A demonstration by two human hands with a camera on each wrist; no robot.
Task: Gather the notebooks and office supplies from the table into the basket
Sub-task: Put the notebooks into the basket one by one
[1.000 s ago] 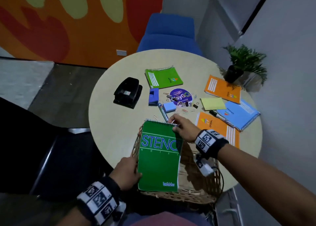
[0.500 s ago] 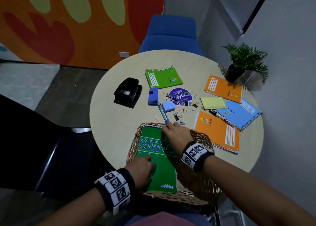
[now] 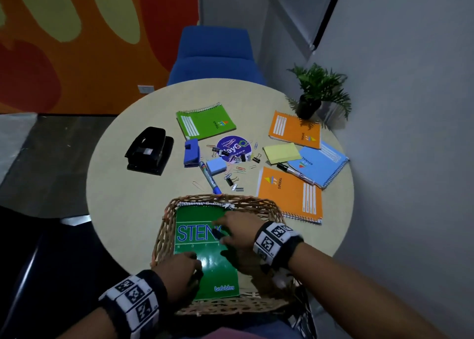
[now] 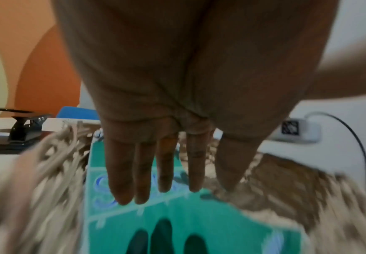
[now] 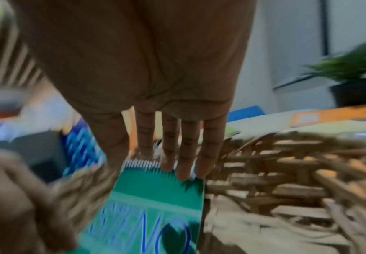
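A green steno notebook (image 3: 215, 279) lies flat inside the wicker basket (image 3: 164, 231) at the table's near edge. My left hand (image 3: 179, 272) is over the notebook's lower left part. In the left wrist view the left hand (image 4: 162, 171) has straight fingers just above the cover (image 4: 177, 216). My right hand (image 3: 236, 232) is over the notebook's upper right. In the right wrist view the right hand (image 5: 177, 154) has straight fingers whose tips reach the spiral edge of the notebook (image 5: 160, 197). Neither hand grips anything.
On the table beyond the basket lie a black hole punch (image 3: 148, 150), a green spiral notebook (image 3: 205, 122), two orange notebooks (image 3: 295, 129) (image 3: 289, 195), a blue notebook (image 3: 320, 163), a yellow pad (image 3: 282, 152), a blue marker (image 3: 209, 177), a black marker (image 3: 292, 169) and scattered clips. A potted plant (image 3: 318, 92) stands far right.
The steno notebook went from tilted over the basket to lying flat inside it. Both hands let go; the right hand drew back from its far edge, and the left moved over the cover.
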